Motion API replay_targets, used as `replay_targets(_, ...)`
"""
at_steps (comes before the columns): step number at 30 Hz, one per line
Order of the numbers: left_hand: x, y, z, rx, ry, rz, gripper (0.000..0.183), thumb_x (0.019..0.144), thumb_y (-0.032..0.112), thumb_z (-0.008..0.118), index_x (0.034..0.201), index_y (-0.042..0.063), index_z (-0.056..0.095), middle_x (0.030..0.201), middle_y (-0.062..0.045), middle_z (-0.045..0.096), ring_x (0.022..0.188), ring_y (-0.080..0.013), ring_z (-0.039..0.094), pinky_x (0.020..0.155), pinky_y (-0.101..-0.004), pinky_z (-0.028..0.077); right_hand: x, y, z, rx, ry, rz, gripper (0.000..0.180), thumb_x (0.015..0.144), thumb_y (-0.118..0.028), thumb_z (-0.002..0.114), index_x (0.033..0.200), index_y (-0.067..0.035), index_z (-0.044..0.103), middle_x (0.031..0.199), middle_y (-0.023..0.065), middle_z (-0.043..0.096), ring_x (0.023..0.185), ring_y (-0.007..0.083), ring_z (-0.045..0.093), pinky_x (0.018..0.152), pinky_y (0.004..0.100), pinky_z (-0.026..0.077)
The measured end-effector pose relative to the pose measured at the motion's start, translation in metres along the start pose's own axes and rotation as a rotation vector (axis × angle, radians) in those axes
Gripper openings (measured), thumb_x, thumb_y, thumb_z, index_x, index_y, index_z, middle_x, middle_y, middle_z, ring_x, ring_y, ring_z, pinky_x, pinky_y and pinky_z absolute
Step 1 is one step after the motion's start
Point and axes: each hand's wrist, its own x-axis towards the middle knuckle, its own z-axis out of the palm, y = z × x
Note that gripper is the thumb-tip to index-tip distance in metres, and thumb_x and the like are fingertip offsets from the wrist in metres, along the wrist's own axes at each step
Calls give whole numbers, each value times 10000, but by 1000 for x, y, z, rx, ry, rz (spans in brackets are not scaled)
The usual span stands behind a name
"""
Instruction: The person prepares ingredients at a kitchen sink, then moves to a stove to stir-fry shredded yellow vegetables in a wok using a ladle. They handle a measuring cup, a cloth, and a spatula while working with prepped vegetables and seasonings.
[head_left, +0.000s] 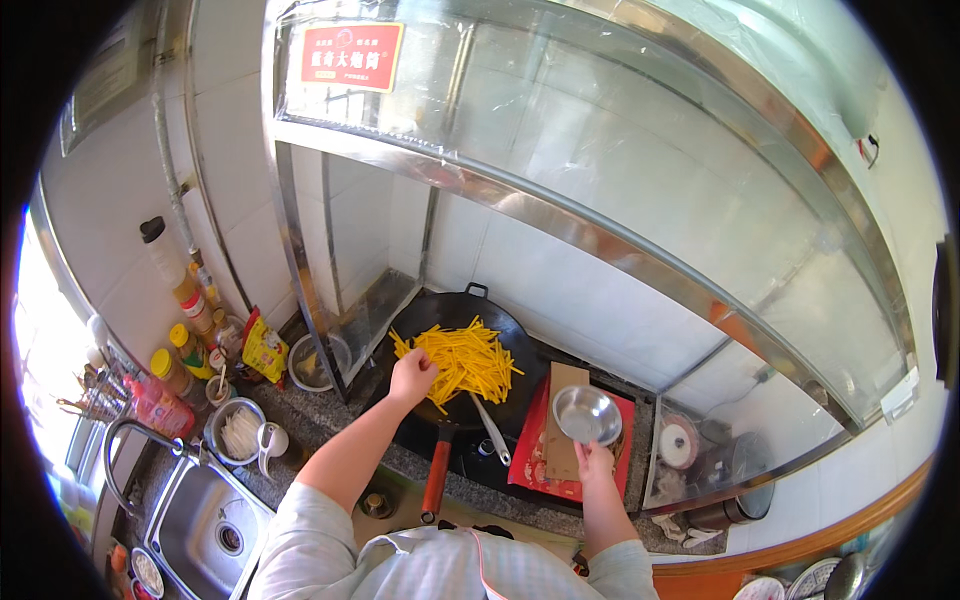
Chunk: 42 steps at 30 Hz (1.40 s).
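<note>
A black wok (520, 337) with a wooden handle (437, 476) sits on the stove, holding a heap of yellow strips (472, 360). My left hand (414, 375) is over the wok's left side, fingers curled inward; whether anything is between them cannot be seen. The metal handle of a utensil (491, 431) leans out over the wok's near edge, its head hidden by the strips. At the right, my right hand (595, 459) grips a small stainless steel bowl (587, 415) by its near rim. The bowl looks empty and is above a piece of brown cardboard (559, 442) and a red box (529, 461).
Left of the wok stand a metal bowl (309, 367), a yellow food packet (264, 349), seasoning bottles (180, 337) and a bowl of white strips (238, 433). A sink (199, 525) is at lower left. A metal-framed clear screen (525, 202) surrounds the stove.
</note>
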Motion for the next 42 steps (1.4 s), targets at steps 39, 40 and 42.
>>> replay_targets(39, -305, -86, -116, -646, 194, -781, 153, 943, 151, 610, 978, 7, 651, 861, -24, 658, 740, -80, 583, 678, -212, 483, -125, -90, 302, -2374, -952, -40, 219, 959, -203, 504, 903, -31, 627, 752, 128, 678, 474, 145, 527, 442, 315, 452)
replay_targets(40, -305, -87, -116, -662, 200, -789, 150, 943, 149, 610, 971, 7, 649, 855, -23, 655, 737, -80, 582, 677, -212, 481, -129, -93, 306, -2386, -959, -7, 262, 958, -204, 504, 836, -12, 633, 733, 122, 675, 476, 155, 534, 444, 319, 453)
replay_targets(42, -306, -89, -116, -650, 212, -784, 145, 943, 147, 609, 958, 7, 644, 843, -22, 650, 730, -80, 579, 674, -211, 479, -138, -97, 312, -2477, -954, 1, 280, 957, -205, 505, 814, -1, 633, 717, 115, 674, 483, 161, 545, 443, 326, 452)
